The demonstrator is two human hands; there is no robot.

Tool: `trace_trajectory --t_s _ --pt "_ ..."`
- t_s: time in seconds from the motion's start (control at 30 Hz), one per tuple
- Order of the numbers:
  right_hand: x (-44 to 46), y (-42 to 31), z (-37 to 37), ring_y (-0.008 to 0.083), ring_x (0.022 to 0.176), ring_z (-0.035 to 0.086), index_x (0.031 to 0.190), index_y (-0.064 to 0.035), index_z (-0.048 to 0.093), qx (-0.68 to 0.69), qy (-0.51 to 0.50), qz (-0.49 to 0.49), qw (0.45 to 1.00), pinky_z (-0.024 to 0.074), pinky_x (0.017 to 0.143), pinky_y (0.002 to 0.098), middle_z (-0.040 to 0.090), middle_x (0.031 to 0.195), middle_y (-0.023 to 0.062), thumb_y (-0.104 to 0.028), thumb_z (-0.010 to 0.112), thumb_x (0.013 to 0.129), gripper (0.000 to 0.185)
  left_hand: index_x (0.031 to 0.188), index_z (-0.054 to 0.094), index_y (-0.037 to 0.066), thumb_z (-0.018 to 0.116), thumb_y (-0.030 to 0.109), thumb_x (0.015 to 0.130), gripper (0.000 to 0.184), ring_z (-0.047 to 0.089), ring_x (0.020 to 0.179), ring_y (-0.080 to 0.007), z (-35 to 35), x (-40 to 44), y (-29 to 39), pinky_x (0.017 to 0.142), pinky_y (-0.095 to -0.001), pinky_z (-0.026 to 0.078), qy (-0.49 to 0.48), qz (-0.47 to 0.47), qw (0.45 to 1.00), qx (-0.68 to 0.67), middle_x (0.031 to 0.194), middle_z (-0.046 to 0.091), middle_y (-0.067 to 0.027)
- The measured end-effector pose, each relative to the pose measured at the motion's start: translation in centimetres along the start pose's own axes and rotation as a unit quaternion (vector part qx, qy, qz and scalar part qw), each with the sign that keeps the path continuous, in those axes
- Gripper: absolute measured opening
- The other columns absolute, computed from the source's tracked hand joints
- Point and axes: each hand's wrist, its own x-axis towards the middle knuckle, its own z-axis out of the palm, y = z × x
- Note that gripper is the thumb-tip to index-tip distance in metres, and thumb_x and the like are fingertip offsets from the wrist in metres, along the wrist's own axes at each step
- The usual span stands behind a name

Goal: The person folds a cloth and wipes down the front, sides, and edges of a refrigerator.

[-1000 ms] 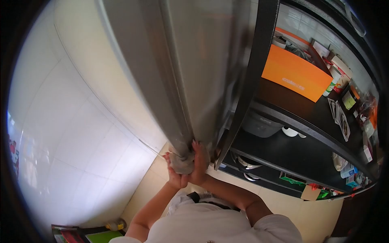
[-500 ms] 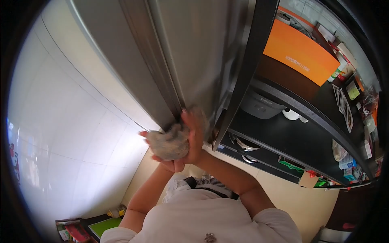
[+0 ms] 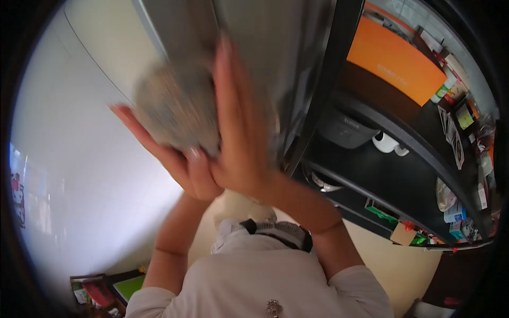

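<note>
A bunched, blurred grey cloth (image 3: 177,103) is held up between my two hands, in front of a tall grey metal panel (image 3: 265,53). My left hand (image 3: 177,164) cups it from below and from the left, its thumb against the lower edge. Along the cloth's right side, my right hand (image 3: 238,122) presses with its fingers straight and pointing up. The heels of both hands meet under the cloth. Motion smears the fingertips, and the inner side of the cloth against my palms is hidden.
White tiled wall (image 3: 90,175) stands on the left. To the right is a dark shelf unit (image 3: 392,175) with an orange box (image 3: 395,61), a grey container (image 3: 347,130) and several small packages. A green item (image 3: 129,287) lies at lower left. Pale floor (image 3: 382,254) shows below.
Both hands have risen with the cloth, coming closer to the camera and slightly left. The cloth now looks larger and rounder, and my right fingers lie straight along its side.
</note>
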Motion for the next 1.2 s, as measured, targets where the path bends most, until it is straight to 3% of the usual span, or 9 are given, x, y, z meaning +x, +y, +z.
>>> trace_trajectory --t_s 0.13,0.33,0.4,0.47,0.53,0.63,0.9,1.03,1.2 --pt "0.5 0.4 -0.1 0.0459 0.129 0.031 0.142 -0.0013 0.023 0.012 0.005 -0.034 0.999 0.026 0.102 0.0587 0.026 0.142 0.03 -0.025 0.054 0.076 0.077 0.141 -0.014 -0.004 0.039 0.029 0.085 0.084 -0.005 0.139 -0.0375 0.6 0.5 -0.2 0.111 -0.0489 0.001 0.018 0.006 0.996 -0.085 0.15 -0.01 -0.025" --pt "-13.7 2.2 -0.3 0.0483 0.127 0.032 0.144 -0.0065 0.014 -0.059 -0.04 0.042 0.997 0.0259 0.101 0.0592 0.025 0.141 0.0326 -0.03 0.051 0.086 0.073 0.14 -0.022 0.0 0.038 0.028 0.085 0.086 -0.007 0.136 -0.049 -1.2 -18.7 -9.5 0.108 -0.0573 -0.001 -0.087 -0.033 0.99 -0.104 0.145 -0.014 -0.0332" --pt "-21.7 2.9 0.0 0.0484 0.126 0.033 0.145 -0.0088 0.011 -0.075 -0.055 0.097 0.991 0.026 0.101 0.059 0.024 0.141 0.0319 -0.031 0.053 0.087 0.075 0.143 0.009 -0.004 0.039 0.036 0.088 0.075 -0.005 0.136 -0.0496 -3.2 -21.8 -8.6 0.107 -0.059 -0.005 -0.266 -0.131 0.954 0.053 0.145 -0.004 -0.036" --pt "-27.0 4.4 -0.1 0.0488 0.125 0.033 0.145 -0.0097 0.01 -0.056 -0.065 0.099 0.991 0.0257 0.101 0.0589 0.022 0.142 0.0316 -0.03 0.057 0.085 0.079 0.136 0.029 -0.008 0.041 0.034 0.087 0.065 -0.001 0.135 -0.0517 -4.1 -25.8 -9.6 0.106 -0.061 -0.005 -0.391 -0.087 0.906 0.139 0.143 0.005 -0.0373" --pt "-27.7 5.0 -0.4 0.0493 0.125 0.033 0.145 -0.0092 0.009 -0.035 -0.078 0.082 0.993 0.0251 0.102 0.0588 0.022 0.142 0.0313 -0.03 0.061 0.083 0.084 0.137 0.021 -0.011 0.042 0.034 0.088 0.069 -0.001 0.134 -0.0524 -3.9 -26.2 -9.2 0.106 -0.0623 -0.005 -0.385 -0.087 0.907 0.144 0.143 0.005 -0.0374" --pt "-25.2 2.9 -1.1 0.0496 0.126 0.031 0.145 -0.0079 0.01 -0.064 -0.132 0.228 0.963 0.0224 0.103 0.0598 0.02 0.143 0.0305 -0.029 0.058 0.085 0.08 0.139 0.01 -0.012 0.042 0.035 0.089 0.075 -0.005 0.134 -0.0525 -3.6 -24.7 -8.3 0.105 -0.0621 -0.006 -0.369 -0.109 0.908 0.166 0.144 -0.001 -0.0372" --pt "-6.1 0.2 -0.2 0.0499 0.129 0.029 0.143 -0.0028 0.018 -0.066 -0.043 0.052 0.996 0.0196 0.102 0.0631 0.023 0.142 0.0324 -0.031 0.044 0.09 0.065 0.14 -0.004 -0.011 0.037 0.033 0.088 0.08 -0.012 0.137 -0.0444 -1.1 -7.1 -3.5 0.107 -0.0542 -0.011 -0.093 -0.065 0.993 -0.022 0.146 -0.012 -0.0324" --pt "-6.9 1.1 0.1 0.0496 0.127 0.032 0.143 -0.0048 0.019 -0.056 -0.02 -0.005 0.998 0.0221 0.101 0.0628 0.026 0.141 0.0323 -0.031 0.042 0.091 0.063 0.14 0.014 -0.01 0.036 0.035 0.087 0.072 -0.01 0.137 -0.0449 0.0 -8.0 -4.2 0.108 -0.0518 -0.01 -0.064 -0.04 0.993 -0.096 0.146 -0.008 -0.0332" --pt "-21.2 3.2 1.0 0.0494 0.123 0.036 0.145 -0.009 0.013 -0.108 -0.005 0.05 0.993 0.0261 0.101 0.0609 0.027 0.14 0.0319 -0.031 0.045 0.092 0.066 0.135 0.037 -0.003 0.036 0.039 0.088 0.063 -0.005 0.136 -0.0483 -2.7 -20.5 -8.9 0.107 -0.0558 -0.007 -0.253 -0.091 0.963 0.017 0.145 -0.001 -0.0369"
